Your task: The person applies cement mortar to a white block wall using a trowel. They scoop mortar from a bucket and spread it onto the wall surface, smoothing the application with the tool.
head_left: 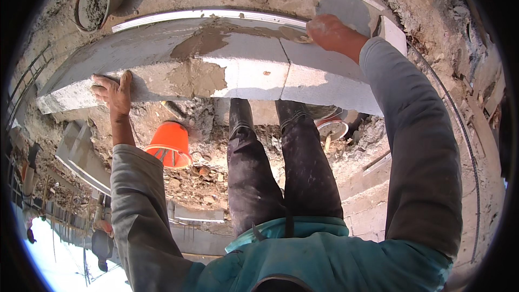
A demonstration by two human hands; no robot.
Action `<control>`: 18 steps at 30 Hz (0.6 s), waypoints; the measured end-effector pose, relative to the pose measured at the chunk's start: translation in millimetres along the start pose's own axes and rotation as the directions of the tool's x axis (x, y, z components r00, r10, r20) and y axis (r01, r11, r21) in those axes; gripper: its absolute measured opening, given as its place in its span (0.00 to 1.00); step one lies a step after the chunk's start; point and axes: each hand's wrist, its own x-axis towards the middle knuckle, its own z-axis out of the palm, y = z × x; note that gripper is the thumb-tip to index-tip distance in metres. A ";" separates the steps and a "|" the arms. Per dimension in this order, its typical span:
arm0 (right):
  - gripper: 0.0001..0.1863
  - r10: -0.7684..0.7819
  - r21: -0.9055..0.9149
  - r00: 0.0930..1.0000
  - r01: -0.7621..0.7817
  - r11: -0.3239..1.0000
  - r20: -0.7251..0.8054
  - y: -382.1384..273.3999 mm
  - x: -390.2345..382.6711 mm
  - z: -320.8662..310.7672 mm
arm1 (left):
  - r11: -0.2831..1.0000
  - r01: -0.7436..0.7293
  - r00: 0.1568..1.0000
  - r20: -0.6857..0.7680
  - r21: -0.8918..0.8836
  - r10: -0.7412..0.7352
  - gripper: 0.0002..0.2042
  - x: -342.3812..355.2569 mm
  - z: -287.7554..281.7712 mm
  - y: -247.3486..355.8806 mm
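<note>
The block wall (259, 78) runs as one pale row across the middle of the view, just in front of the person's legs (257, 178), its ends bent down by the lens. A wet mortar patch (197, 73) spreads over its top and down the near face, left of the middle; right of that, a dark vertical joint (285, 59) crosses both faces. A long white straightedge (211, 14) lies along the far edge of the top.

The left hand (113, 91) rests against the near face toward the left end, fingers loosely apart and thumb raised. The right hand (330, 32) is curled at the right end of the straightedge; whether it grips the strip or something beneath the palm, I cannot tell.

Beyond the wall, at upper left, stands a bucket of grey mortar (94, 5). On the near side, an orange bucket (170, 141) sits on the rubble with its mouth toward the person, beside the left forearm. A round container (332, 130) is partly hidden past the legs, and a long steel rod (459, 113) curves down at right.
</note>
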 end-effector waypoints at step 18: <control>0.20 0.662 0.753 0.700 -0.580 0.309 0.268 -160.2 -344.5 147.5 | 0.997 0.041 0.998 -0.049 0.061 -0.038 0.60 41.7 10.9 -27.3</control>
